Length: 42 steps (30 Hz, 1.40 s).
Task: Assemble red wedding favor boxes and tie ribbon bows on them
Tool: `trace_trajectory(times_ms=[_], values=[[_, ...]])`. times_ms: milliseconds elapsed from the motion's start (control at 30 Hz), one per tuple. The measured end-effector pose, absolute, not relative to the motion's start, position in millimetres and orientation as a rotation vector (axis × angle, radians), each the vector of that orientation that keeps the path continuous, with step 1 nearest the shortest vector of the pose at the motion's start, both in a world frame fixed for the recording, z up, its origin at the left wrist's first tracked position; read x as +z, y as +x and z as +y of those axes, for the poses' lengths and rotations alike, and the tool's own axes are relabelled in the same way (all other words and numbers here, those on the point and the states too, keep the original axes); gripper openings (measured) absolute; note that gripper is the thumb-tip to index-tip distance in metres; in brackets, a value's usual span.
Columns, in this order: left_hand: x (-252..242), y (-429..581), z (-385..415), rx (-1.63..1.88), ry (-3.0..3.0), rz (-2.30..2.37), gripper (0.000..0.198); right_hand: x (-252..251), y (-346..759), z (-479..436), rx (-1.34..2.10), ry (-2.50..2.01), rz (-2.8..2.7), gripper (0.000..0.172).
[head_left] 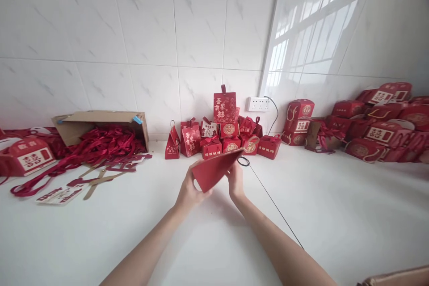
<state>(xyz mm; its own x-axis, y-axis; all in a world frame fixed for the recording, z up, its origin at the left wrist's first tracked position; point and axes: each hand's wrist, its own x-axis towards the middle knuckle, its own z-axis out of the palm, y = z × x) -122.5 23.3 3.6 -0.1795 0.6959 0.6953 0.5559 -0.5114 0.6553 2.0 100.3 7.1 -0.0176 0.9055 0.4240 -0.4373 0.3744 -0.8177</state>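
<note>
A red paper gift box (214, 170) with a plain triangular face is held tilted above the white table, between both hands. My left hand (191, 191) is closed round its left side, the thumb under the lower edge. My right hand (236, 181) grips the right side from behind, with most of its fingers hidden by the box. Just right of that hand, a black loop (243, 161) shows at the end of a thin black line. Behind the box stands a cluster of finished red gift boxes (225, 107), the tallest with a ribbon loop on top.
On the left, a cardboard box (100, 117) lies on its side, spilling dark red ribbons (107, 140). Loose tags (60, 194) lie before it. Stacked red boxes (382, 134) fill the right. A power strip (258, 104) is against the tiled wall.
</note>
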Motion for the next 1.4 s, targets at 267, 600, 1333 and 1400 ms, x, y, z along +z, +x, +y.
trace_trajectory(times_ms=[267,600,1333,1400], values=[[10.1,-118.8,25.8,1.678,1.441,1.169,0.072,18.6,7.3,88.1,1.019,-0.512,-1.319,0.022],[6.9,-119.7,25.1,1.368,1.062,0.927,0.067,25.3,10.9,85.1,0.992,-0.452,-1.265,0.021],[16.5,-126.4,21.0,1.333,1.028,0.851,0.055,31.2,16.4,83.5,0.909,-0.261,-1.286,0.031],[18.0,-130.6,20.7,1.313,1.011,0.826,0.051,34.2,16.8,81.4,0.918,-0.288,-1.286,0.029]])
